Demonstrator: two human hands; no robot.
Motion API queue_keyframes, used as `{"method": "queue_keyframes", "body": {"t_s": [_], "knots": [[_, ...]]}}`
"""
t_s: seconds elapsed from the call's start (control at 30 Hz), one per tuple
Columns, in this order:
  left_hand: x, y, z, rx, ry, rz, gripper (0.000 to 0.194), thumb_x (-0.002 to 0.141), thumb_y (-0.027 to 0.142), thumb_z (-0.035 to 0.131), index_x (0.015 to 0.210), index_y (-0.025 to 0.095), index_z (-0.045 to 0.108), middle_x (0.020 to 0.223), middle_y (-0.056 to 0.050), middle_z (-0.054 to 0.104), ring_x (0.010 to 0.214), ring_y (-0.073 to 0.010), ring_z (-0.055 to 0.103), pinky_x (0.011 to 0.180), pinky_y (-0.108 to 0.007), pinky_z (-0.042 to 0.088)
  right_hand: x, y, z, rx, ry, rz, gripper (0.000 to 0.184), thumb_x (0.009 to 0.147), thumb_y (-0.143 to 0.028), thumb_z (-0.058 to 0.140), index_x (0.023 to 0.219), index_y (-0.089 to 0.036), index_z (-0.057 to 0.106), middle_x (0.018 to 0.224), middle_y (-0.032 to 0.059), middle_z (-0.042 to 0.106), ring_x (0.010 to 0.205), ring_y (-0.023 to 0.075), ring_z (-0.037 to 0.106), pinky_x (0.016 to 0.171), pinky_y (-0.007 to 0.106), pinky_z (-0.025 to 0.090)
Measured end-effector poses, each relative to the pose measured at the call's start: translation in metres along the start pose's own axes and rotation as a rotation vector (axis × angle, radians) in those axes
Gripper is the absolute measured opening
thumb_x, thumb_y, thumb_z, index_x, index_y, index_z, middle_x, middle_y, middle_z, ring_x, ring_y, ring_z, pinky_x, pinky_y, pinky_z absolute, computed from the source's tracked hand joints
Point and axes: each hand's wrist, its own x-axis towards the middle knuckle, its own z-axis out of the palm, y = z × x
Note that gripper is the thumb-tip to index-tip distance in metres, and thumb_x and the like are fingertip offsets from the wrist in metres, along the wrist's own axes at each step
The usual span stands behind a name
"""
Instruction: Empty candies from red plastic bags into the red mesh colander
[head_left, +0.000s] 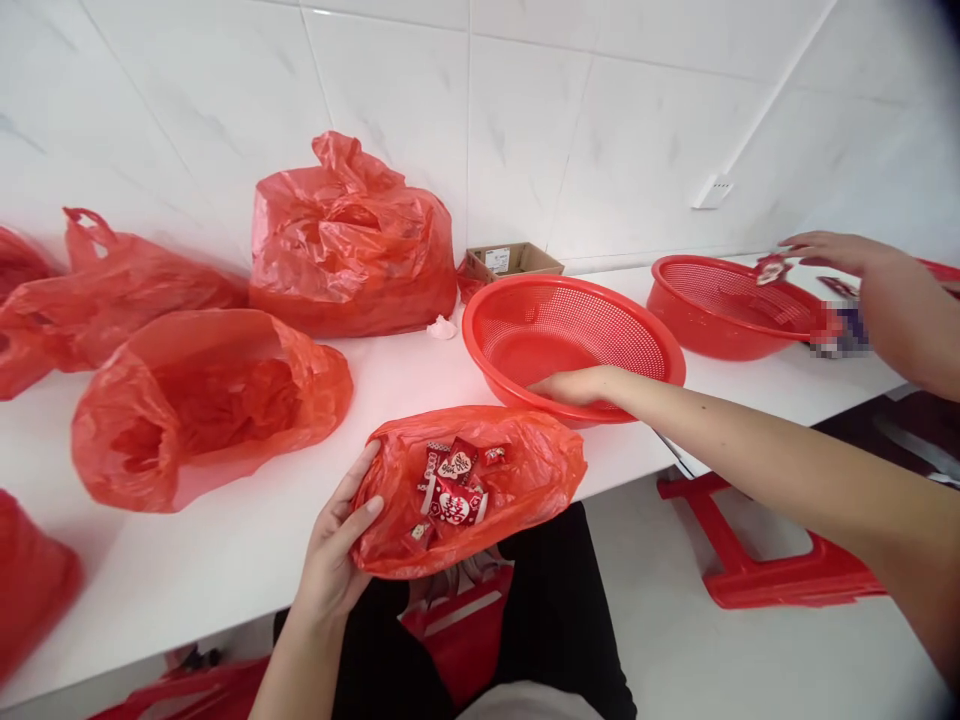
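Gripped at its side by the left hand [332, 552], the gaping red plastic bag [536, 462] of wrapped snacks [454, 500] sits at the white table's [225, 560] front edge, best held level and wide, while the right hand [576, 385] dips into the red perforated basket [600, 312], fingers hidden, its grip impossible to tell.

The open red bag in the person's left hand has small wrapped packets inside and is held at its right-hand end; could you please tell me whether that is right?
Not quite: the head view shows the left hand holding the open red bag at its left-hand end. The small wrapped packets are inside, as you say.
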Motion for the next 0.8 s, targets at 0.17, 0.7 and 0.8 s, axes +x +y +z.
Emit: {"method": "queue_keyframes", "body": {"t_s": [0.17, 0.7, 0.8], "knots": [[0.001, -0.002, -0.003, 0.001, -0.011, 0.014, 0.074, 0.075, 0.027, 0.076, 0.144, 0.029, 0.048, 0.153, -0.007, 0.043, 0.13, -0.0299, 0.053, 0.093, -0.028, 0.055, -0.007, -0.009, -0.02, 0.037, 0.067, 0.037, 0.013, 0.081, -0.031, 0.063, 0.087, -0.02, 0.062, 0.079, 0.0019, 0.065, 0.064, 0.0137, 0.058, 0.058, 0.025, 0.041], [-0.032, 0.028, -0.005, 0.728, 0.125, 0.141, 0.089, 0.073, 0.04, 0.077, 0.15, 0.04, 0.032, 0.148, -0.008, 0.046, 0.1, -0.0228, 0.064, 0.075, -0.03, 0.056, -0.103, -0.093, 0.013, -0.434, 0.443, -0.193, 0.039, 0.092, -0.038, 0.058, 0.127, -0.021, 0.06, 0.112, 0.0116, 0.062, 0.093, 0.0259, 0.058, 0.077, 0.037, 0.047], [-0.038, 0.026, -0.018, 0.905, 0.164, 0.117, 0.076, 0.071, 0.046, 0.077, 0.139, 0.029, 0.049, 0.116, -0.008, 0.064, 0.082, -0.0202, 0.064, 0.067, -0.029, 0.054, -0.124, -0.079, 0.019, -0.389, 0.422, -0.064, 0.042, 0.093, -0.039, 0.055, 0.131, -0.023, 0.056, 0.103, 0.0091, 0.065, 0.082, 0.0247, 0.062, 0.063, 0.034, 0.046]]}}
